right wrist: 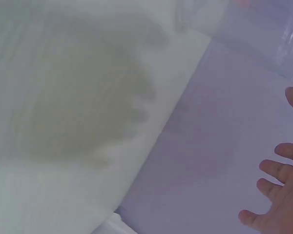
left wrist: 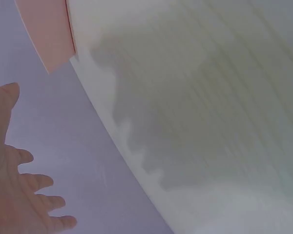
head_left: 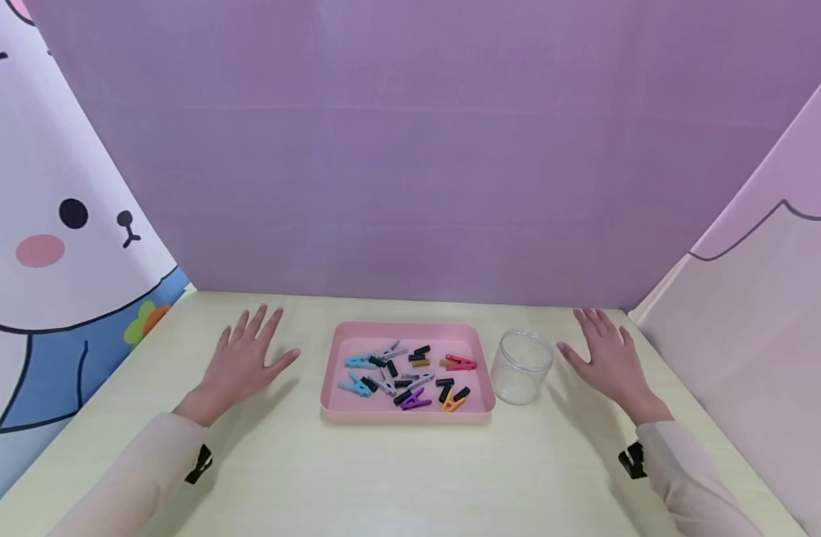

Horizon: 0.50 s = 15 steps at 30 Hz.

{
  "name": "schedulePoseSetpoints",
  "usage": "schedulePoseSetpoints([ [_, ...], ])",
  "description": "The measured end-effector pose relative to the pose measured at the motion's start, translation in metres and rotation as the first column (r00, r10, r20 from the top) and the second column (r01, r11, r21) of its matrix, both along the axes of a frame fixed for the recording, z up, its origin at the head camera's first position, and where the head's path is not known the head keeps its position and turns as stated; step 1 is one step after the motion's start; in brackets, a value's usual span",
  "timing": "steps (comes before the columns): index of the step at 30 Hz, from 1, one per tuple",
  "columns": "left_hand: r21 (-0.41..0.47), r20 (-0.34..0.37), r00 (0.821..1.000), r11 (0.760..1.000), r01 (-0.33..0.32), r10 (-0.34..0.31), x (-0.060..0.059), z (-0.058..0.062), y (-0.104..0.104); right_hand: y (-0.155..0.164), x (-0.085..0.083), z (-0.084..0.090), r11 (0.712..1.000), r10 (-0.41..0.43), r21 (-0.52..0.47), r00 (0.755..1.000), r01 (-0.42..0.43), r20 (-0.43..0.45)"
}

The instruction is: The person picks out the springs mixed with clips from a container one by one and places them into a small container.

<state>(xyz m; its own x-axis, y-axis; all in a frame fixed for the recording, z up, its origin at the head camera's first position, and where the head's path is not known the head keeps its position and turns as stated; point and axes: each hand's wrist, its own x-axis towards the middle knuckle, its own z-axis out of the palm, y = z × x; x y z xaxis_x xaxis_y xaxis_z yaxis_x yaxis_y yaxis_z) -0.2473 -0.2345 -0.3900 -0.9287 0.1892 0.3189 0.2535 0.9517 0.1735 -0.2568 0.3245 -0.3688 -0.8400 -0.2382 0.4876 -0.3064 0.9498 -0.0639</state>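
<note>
Both hands hover over the table with fingers spread and hold nothing. The left hand [head_left: 241, 363] is to the left of a pink tray [head_left: 410, 416]; in the left wrist view its fingers [left wrist: 36, 182] are apart, with the tray's corner [left wrist: 51, 39] above. My right hand [head_left: 609, 363] is at the right of a clear round jar [head_left: 523, 368], thumb toward it. The jar stands upright without a lid, close beside the tray. In the tray lie small clothespins: light blue [head_left: 360, 384], grey, purple [head_left: 415, 400], orange [head_left: 453, 401] and red [head_left: 461, 362], among several black spring-like pieces [head_left: 444, 382].
A pale wood-grain table [head_left: 397, 477] carries the tray and jar. Behind it rises a purple cloth backdrop [head_left: 410, 149]. A cartoon-printed panel [head_left: 41, 298] stands on the left and a pink and white one [head_left: 772, 335] on the right. Black straps [head_left: 199, 464] hang at the wrists.
</note>
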Motion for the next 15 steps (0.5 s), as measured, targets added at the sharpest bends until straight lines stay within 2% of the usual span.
schedulePoseSetpoints([
  [10,0.029,-0.056,0.998,0.999,0.044,-0.042,-0.008,0.001,0.013,-0.017,-0.002,0.017,0.997,0.062,-0.032,0.992,-0.066,-0.112],
  [15,0.035,-0.068,0.995,0.997,0.075,-0.073,-0.011,0.001,0.019,-0.029,-0.002,0.024,0.992,0.112,-0.035,0.985,-0.118,-0.133],
])
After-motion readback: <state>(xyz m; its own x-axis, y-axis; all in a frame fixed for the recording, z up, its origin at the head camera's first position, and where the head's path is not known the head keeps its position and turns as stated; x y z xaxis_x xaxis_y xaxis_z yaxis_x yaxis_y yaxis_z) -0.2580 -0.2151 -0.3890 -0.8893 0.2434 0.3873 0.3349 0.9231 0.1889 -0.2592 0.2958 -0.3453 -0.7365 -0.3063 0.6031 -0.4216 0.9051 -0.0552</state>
